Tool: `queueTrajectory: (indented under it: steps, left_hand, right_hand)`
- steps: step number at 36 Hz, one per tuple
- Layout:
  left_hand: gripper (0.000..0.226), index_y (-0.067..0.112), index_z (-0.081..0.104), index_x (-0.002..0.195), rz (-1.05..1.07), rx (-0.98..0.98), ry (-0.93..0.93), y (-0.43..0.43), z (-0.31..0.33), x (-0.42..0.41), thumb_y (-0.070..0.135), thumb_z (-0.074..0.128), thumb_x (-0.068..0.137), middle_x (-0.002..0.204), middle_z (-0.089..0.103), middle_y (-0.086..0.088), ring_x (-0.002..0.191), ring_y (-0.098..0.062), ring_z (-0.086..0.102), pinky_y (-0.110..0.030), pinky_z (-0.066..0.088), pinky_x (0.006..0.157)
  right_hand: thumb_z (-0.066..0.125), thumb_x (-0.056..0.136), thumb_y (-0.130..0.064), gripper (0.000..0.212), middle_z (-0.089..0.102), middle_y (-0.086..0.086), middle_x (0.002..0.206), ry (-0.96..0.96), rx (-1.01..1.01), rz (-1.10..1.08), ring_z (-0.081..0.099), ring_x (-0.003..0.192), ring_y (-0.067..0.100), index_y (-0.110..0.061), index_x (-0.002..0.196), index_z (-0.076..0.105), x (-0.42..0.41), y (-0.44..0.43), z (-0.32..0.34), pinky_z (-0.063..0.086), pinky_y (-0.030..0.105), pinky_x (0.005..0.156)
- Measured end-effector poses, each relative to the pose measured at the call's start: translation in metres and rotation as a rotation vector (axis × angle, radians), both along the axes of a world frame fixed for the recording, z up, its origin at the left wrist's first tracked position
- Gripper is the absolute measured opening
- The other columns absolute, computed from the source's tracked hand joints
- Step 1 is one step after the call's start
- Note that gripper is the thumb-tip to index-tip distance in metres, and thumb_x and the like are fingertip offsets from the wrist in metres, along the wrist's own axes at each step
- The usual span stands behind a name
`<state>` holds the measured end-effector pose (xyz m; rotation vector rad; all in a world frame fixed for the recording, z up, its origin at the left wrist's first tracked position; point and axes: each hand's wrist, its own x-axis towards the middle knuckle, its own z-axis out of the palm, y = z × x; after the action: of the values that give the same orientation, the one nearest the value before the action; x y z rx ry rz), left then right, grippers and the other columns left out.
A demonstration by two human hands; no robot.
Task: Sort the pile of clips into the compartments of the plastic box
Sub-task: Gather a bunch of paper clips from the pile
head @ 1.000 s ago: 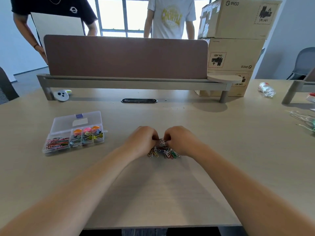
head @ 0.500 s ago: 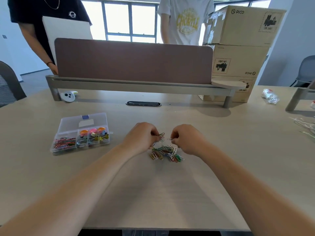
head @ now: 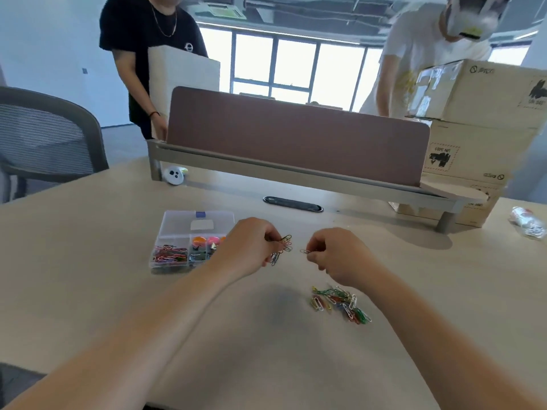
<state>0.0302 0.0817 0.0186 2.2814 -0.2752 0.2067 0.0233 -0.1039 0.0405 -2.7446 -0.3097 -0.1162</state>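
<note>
I am watching through the head camera, and both hands are hovering above the table (head: 88, 261). The left hand (head: 251, 247) is pinching a tangled bunch of clips (head: 283, 245), its fingers curled round it, just right of the plastic box (head: 180, 224). The right hand (head: 337, 255) is pinching a single clip (head: 304, 251) between thumb and forefinger, with a small gap between that clip and the bunch. The pile of clips (head: 340, 303) is lying loose on the table just beside the right forearm, well apart from the box. The box is sitting open with its lid folded back. Its leftmost compartment is holding coloured paper clips, and the next ones are holding bright round-headed pieces. The lid is carrying a blue tab (head: 200, 214) and a white sticker (head: 202, 224), on which I am reading nothing. Behind the brown divider (head: 296, 137), stacked cartons (head: 479, 155) are showing upside-down printing. Blur is smearing it; it is possibly "UN 3481", though I am not sure.
</note>
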Motion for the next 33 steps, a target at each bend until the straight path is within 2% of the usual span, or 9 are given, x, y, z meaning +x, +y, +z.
queueTrajectory:
  steps: [3, 7, 10, 14, 18, 22, 24, 30, 33]
  left_hand:
    - [0.011, 0.018, 0.07, 0.086, 0.033, -0.027, 0.015, 0.023, 0.004, 0.002, 0.029, 0.068, 0.088, 0.065, 0.068, -0.001, 0.052, -0.013, 0.061, -0.017, 0.044, 0.047]
    - [0.014, 0.018, 0.07, 0.082, 0.05, -0.044, 0.025, 0.05, 0.005, 0.003, 0.031, 0.069, 0.086, 0.067, 0.07, -0.007, 0.051, -0.015, 0.057, -0.026, 0.046, 0.054]
    - [0.016, 0.018, 0.07, 0.081, 0.076, -0.023, 0.01, 0.07, 0.005, 0.004, 0.033, 0.068, 0.087, 0.066, 0.07, -0.005, 0.051, -0.015, 0.059, -0.026, 0.047, 0.053]
    - [0.011, 0.02, 0.072, 0.082, 0.132, 0.03, -0.026, 0.099, 0.008, 0.007, 0.029, 0.067, 0.088, 0.064, 0.068, 0.0, 0.048, -0.007, 0.057, -0.015, 0.042, 0.045]
    - [0.01, 0.021, 0.072, 0.084, 0.163, 0.056, -0.023, 0.125, 0.012, 0.014, 0.027, 0.066, 0.089, 0.063, 0.067, 0.0, 0.051, -0.011, 0.062, -0.026, 0.051, 0.055]
    - [0.011, 0.019, 0.072, 0.086, 0.209, 0.078, -0.025, 0.149, 0.013, 0.024, 0.024, 0.064, 0.09, 0.063, 0.065, 0.006, 0.051, -0.011, 0.059, -0.026, 0.05, 0.056]
    - [0.011, 0.019, 0.072, 0.086, 0.229, 0.113, -0.019, 0.16, 0.012, 0.029, 0.026, 0.065, 0.09, 0.064, 0.067, 0.002, 0.054, -0.015, 0.062, -0.029, 0.053, 0.059]
    - [0.009, 0.023, 0.068, 0.083, 0.242, 0.163, 0.006, 0.181, 0.005, 0.044, 0.027, 0.065, 0.09, 0.064, 0.066, 0.001, 0.058, -0.017, 0.064, -0.033, 0.053, 0.06]
    - [0.009, 0.021, 0.069, 0.083, 0.254, 0.16, 0.028, 0.189, -0.002, 0.051, 0.025, 0.065, 0.09, 0.065, 0.066, 0.001, 0.057, -0.017, 0.063, -0.036, 0.054, 0.061]
  right_hand:
    - [0.061, 0.093, -0.021, 0.009, 0.064, -0.007, 0.074, -0.003, 0.004, 0.041, 0.057, 0.062, 0.007, -0.022, 0.085, 0.065, 0.01, 0.025, 0.002, 0.041, 0.022, 0.054]
    - [0.061, 0.092, -0.02, 0.01, 0.063, -0.007, 0.074, 0.002, 0.015, 0.076, 0.057, 0.061, 0.007, -0.021, 0.083, 0.064, 0.024, 0.054, 0.0, 0.039, 0.023, 0.054]
    - [0.062, 0.092, -0.02, 0.009, 0.062, -0.007, 0.073, 0.005, 0.018, 0.104, 0.057, 0.062, 0.008, -0.021, 0.084, 0.064, 0.032, 0.074, -0.005, 0.041, 0.023, 0.056]
    - [0.061, 0.093, -0.019, 0.007, 0.064, -0.005, 0.077, 0.009, 0.018, 0.141, 0.06, 0.069, 0.01, -0.017, 0.09, 0.068, 0.043, 0.102, -0.007, 0.051, 0.026, 0.065]
    - [0.063, 0.092, -0.019, 0.006, 0.062, -0.006, 0.08, 0.011, 0.018, 0.19, 0.059, 0.072, 0.011, -0.016, 0.092, 0.069, 0.057, 0.131, -0.009, 0.053, 0.028, 0.072]
    - [0.064, 0.092, -0.019, 0.006, 0.061, -0.006, 0.085, -0.002, 0.009, 0.237, 0.058, 0.076, 0.01, -0.018, 0.094, 0.069, 0.069, 0.158, -0.01, 0.047, 0.024, 0.071]
    - [0.063, 0.092, -0.018, 0.006, 0.061, -0.006, 0.084, -0.003, 0.013, 0.259, 0.058, 0.076, 0.01, -0.018, 0.093, 0.069, 0.075, 0.17, -0.012, 0.045, 0.022, 0.069]
    - [0.061, 0.093, -0.019, 0.012, 0.067, -0.001, 0.093, 0.004, 0.001, 0.293, 0.059, 0.08, 0.013, -0.017, 0.098, 0.071, 0.092, 0.199, -0.016, 0.05, 0.027, 0.076]
    - [0.061, 0.092, -0.019, 0.011, 0.065, -0.004, 0.091, 0.013, -0.003, 0.298, 0.059, 0.079, 0.012, -0.019, 0.096, 0.071, 0.1, 0.208, -0.023, 0.049, 0.027, 0.073]
